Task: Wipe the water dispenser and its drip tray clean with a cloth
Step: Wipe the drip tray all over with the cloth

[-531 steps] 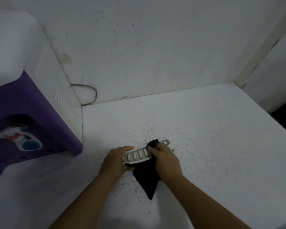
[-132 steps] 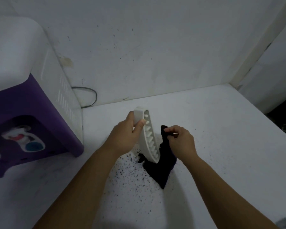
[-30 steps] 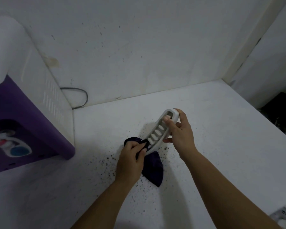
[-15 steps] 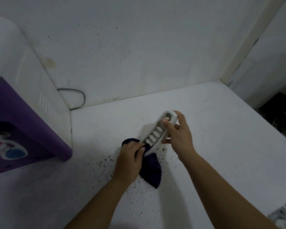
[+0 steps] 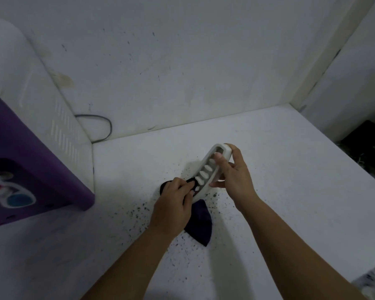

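A white slotted drip tray [image 5: 211, 164] is held tilted above the white counter, its far end up. My right hand [image 5: 233, 176] grips that upper end and its right edge. My left hand [image 5: 174, 204] presses a dark cloth [image 5: 200, 226] against the tray's lower end, and the rest of the cloth hangs down to the counter. The water dispenser [image 5: 30, 131], white with a purple front and red and blue taps, stands at the left.
Dark specks of dirt [image 5: 139, 213] are scattered on the counter [image 5: 290, 191] around my hands. A grey cable [image 5: 100, 126] loops behind the dispenser at the wall. The counter's right edge drops off near a dark object [image 5: 368, 144].
Since 4.4 s ago the tray passed from my left hand to my right, and the cloth from right to left. Over the last second the hands hardly moved.
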